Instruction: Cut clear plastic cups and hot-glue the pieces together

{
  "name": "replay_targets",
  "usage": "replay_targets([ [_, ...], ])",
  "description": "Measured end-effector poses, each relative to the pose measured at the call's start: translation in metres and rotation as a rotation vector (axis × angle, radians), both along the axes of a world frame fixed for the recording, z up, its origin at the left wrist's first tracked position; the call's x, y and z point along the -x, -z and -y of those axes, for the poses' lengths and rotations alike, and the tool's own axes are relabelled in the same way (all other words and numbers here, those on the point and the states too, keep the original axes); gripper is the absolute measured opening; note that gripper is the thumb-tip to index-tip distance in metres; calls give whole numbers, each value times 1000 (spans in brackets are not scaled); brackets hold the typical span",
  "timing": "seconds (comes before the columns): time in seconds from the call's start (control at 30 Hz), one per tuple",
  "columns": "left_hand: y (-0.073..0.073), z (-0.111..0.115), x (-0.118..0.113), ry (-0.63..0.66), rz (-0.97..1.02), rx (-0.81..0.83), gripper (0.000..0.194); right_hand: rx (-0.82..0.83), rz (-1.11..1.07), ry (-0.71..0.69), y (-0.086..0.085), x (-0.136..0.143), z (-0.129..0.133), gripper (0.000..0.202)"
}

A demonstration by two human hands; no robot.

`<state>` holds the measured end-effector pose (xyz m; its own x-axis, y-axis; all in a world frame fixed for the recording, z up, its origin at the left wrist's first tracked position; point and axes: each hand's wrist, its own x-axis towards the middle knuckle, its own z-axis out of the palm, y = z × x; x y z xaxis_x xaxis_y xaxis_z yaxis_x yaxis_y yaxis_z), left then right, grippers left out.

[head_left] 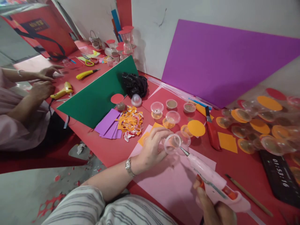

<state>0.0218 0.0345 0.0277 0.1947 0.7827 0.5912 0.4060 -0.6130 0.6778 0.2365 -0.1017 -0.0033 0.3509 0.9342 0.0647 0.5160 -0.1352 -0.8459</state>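
Observation:
My left hand (153, 147) is closed around a small clear plastic cup (172, 144), tilted so its round rim faces me. In my right hand (211, 204) is a pink glue gun (208, 170), its metal nozzle touching or very close to the cup's rim. A pink sheet (168, 184) lies on the table under both hands. Just beyond are an orange disc (196, 128) on top of a cup, another clear cup (172, 117) with orange at its base, and a clear cup (157, 108) on an orange disc.
Orange scraps (131, 120) and purple cards (109, 123) lie left, before a green board (100, 90). At right are a red cutter (212, 134), many assembled cups (260, 125), a phone timer (278, 175) and a brown stick (248, 195). A co-worker's hands (45, 81) are at far left.

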Motion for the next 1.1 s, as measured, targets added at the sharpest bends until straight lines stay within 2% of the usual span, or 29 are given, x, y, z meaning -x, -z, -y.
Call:
replay_targets([
  [0.13, 0, 0, 0, 15, -10, 10, 33, 16, -52, 2, -7, 8, -2, 42],
  [0.3, 2, 1, -1, 33, 0, 18, 35, 40, -63, 70, -11, 18, -2, 46],
  [0.47, 1, 0, -1, 28, 8, 28, 33, -7, -71, -90, -6, 3, -6, 42],
  [0.63, -1, -2, -1, 14, 42, 30, 31, 10, -19, 14, -7, 9, -2, 39],
  [0.97, -2, 0, -1, 51, 38, 118, 31, 14, -3, -18, -10, 12, -3, 47],
  [1.1, -2, 1, -1, 71, 22, 87, 35, 62, -10, 41, -15, 17, -3, 49],
])
